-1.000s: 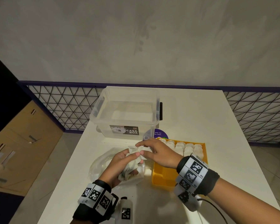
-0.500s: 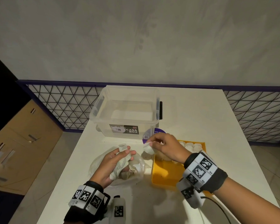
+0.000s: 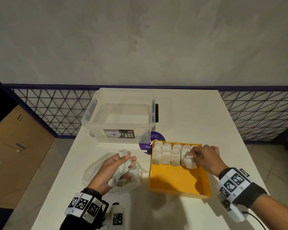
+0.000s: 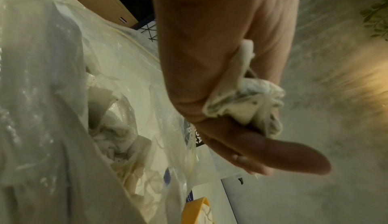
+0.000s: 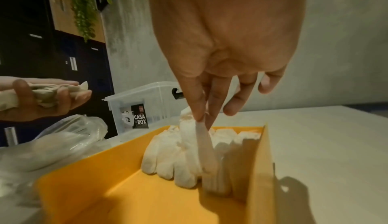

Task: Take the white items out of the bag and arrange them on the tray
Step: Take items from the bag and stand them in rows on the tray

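White items: small white pouches; one (image 3: 189,161) is pinched by the right hand at the near right end of the rows in the tray, a bunch (image 3: 120,170) is in the left hand, and more lie inside the bag.
Left hand: the left hand (image 3: 111,171) has its fingers curled round the crumpled bunch of pouches, held just above the bag; half a second ago it was in much the same place with the same bunch.
Bag: a clear plastic bag (image 3: 91,171) lies open on the table to the left of the tray, under the left hand.
Tray: the yellow tray (image 3: 178,183) sits on the table right of the bag; its near half is bare, its far half holds rows of upright pouches (image 3: 166,153).
Right hand: the right hand (image 3: 206,159) pinches the top of one pouch between thumb and fingertips, the pouch standing in the tray against the row. Half a second ago this hand held a pouch in the air over the tray's far left corner.
Table: white table (image 3: 198,117).
Box: a clear plastic box (image 3: 121,113) labelled CASA BOX stands beyond the bag and tray.
Sticker: a purple round sticker (image 3: 146,143) shows between box and tray.
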`<state>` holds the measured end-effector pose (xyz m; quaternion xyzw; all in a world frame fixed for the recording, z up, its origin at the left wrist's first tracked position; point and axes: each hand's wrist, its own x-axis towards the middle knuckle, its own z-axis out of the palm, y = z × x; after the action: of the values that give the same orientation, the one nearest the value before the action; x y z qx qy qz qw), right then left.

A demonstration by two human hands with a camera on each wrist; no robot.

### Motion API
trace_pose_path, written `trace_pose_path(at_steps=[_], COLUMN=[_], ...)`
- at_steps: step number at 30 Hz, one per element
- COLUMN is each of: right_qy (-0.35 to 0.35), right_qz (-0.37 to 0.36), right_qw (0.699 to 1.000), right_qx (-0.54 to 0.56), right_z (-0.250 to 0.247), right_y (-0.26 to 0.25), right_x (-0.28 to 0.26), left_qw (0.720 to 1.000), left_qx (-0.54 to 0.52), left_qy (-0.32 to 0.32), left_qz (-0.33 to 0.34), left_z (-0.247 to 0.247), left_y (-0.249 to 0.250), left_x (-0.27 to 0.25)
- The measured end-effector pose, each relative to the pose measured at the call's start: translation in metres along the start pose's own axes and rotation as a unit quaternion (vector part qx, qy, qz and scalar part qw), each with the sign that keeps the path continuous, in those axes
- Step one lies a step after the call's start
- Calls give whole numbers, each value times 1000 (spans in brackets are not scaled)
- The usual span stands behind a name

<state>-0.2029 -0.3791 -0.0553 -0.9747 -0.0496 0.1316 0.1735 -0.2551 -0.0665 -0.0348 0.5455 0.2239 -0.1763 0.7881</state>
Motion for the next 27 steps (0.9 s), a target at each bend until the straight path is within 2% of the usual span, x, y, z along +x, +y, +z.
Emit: trace_pose_path(at_steps=[5,11,15,18,20,23,25,27], right_qy=[15,54,71,74,75,90,82,60], right_qz=[34,10,17,21,-2,-88,-152,-183], right_qw=[999,983,971,973,978,982,983,981], right_qx=[17,-173,-227,-216,-195,-140,-69,-5], right_z=[22,30,26,20,13,0,-5,-9], right_y=[-1,-3,-3,-12,-24,-55,-77,-102], right_x=[5,13,18,19,17,11,9,7], left_qw=[1000,999,999,998,998,997,996,997], left_qx=[-4,44,39,29,27,43,52,54], left_qy=[-2,-13,-18,-33,-48,-61,-63,-62], left_qz=[-19,-17,-21,-33,-34,-26,-19,-10], left_z=[4,4,7,7,7,7,9,11], left_y=[-1,-2,-2,-2,-3,-5,-5,-5], left_x=[1,-2,-1,1,3,6,6,7])
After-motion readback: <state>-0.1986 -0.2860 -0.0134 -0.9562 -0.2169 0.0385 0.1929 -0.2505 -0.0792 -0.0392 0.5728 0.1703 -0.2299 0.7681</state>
